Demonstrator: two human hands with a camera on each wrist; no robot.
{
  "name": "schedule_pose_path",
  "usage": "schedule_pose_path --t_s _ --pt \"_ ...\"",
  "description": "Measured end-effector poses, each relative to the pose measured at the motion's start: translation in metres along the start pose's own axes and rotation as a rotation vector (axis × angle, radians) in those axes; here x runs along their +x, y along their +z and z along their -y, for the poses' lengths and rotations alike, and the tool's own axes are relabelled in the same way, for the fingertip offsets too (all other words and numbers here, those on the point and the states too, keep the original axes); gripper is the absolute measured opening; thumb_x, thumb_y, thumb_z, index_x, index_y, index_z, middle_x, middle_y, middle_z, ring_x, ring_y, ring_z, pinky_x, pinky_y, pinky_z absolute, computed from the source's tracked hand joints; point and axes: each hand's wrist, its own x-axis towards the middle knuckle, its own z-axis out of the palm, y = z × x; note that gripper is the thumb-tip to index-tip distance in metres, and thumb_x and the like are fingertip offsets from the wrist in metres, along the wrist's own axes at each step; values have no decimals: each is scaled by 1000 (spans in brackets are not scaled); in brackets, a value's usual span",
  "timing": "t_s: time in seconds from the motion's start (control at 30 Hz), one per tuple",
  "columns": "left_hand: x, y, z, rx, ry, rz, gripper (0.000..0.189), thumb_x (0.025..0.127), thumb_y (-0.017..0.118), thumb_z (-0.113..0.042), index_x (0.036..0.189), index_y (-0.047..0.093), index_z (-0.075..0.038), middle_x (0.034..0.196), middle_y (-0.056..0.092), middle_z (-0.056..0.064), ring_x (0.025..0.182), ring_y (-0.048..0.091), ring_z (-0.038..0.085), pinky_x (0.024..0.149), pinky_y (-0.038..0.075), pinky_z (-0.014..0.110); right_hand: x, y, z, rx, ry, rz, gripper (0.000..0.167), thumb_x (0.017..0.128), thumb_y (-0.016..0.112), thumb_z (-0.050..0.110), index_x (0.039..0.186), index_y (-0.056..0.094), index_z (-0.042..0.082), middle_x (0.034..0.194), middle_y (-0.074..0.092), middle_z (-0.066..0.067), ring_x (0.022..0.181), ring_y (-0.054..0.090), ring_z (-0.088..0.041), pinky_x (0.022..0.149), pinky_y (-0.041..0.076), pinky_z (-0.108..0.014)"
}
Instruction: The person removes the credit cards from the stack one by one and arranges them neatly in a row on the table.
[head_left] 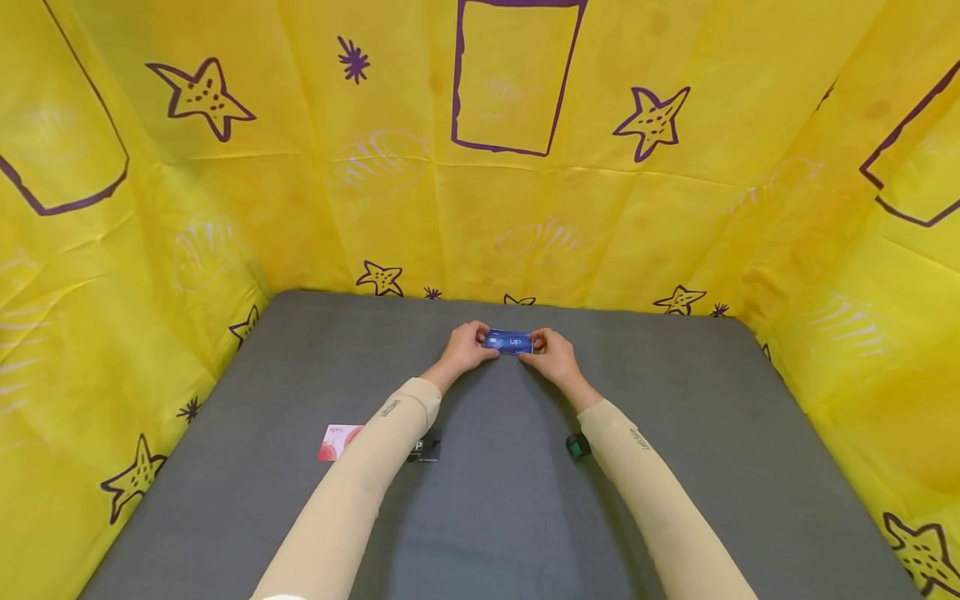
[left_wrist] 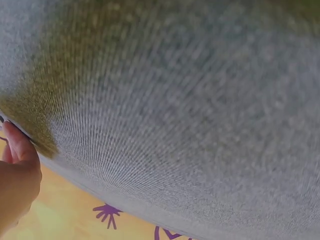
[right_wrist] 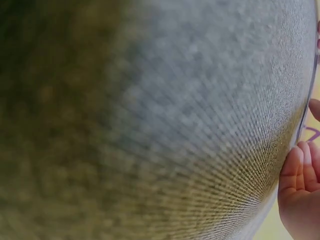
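Note:
A blue card [head_left: 509, 342] with white lettering is at the far middle of the grey table. My left hand [head_left: 467, 346] pinches its left end between thumb and fingers. At the opposite end, my right hand [head_left: 553, 353] pinches it the same way. In the left wrist view the left hand [left_wrist: 20, 175] shows at the left edge, its fingertips at a thin dark edge. The right hand [right_wrist: 301, 192] appears at the right edge of the right wrist view, thumb and fingers close together.
A white and pink card [head_left: 337, 440] lies at the left, partly behind the left sleeve. Beside it a black card [head_left: 428, 447] is also partly covered. Near the right forearm sits a small black and green object [head_left: 577, 447]. Yellow printed cloth [head_left: 480, 225] walls the grey table [head_left: 495, 500].

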Motion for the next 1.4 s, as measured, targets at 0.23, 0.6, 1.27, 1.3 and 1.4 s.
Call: schedule_pose_path --t_s 0.23,0.6,1.27,1.3,1.4 --pt "5 -3 -2 27 3 36 49 81 80 -19 121 60 1 100 59 12 94 53 25 89 43 37 4 -2 0 -15 25 24 47 79 81 18 115 61 -3 96 62 -15 83 55 -26 75 43 -33" --pt "11 -6 0 62 3 108 53 81 80 -21 125 58 1 96 58 11 93 51 24 89 41 36 9 -2 -3 -33 32 79 52 78 81 19 120 59 -4 96 62 -14 90 56 -28 85 44 -40" --pt "8 -9 -1 24 0 135 55 82 80 -20 129 58 0 92 56 8 91 50 24 86 40 36 11 -5 -4 -76 13 138 55 81 79 22 124 58 -4 94 59 -13 90 52 -27 84 43 -38" --pt "8 -9 -1 23 0 134 55 82 80 -20 128 58 0 92 56 8 91 50 24 86 40 36 11 -5 -5 -80 5 134 54 81 79 22 124 59 -4 94 59 -12 89 53 -27 83 43 -38" --pt "9 -9 0 21 1 125 54 82 80 -21 128 58 -1 93 56 9 91 51 24 86 40 36 13 -4 -8 -82 -11 123 54 81 79 22 123 59 -4 93 59 -12 88 53 -26 82 43 -38"
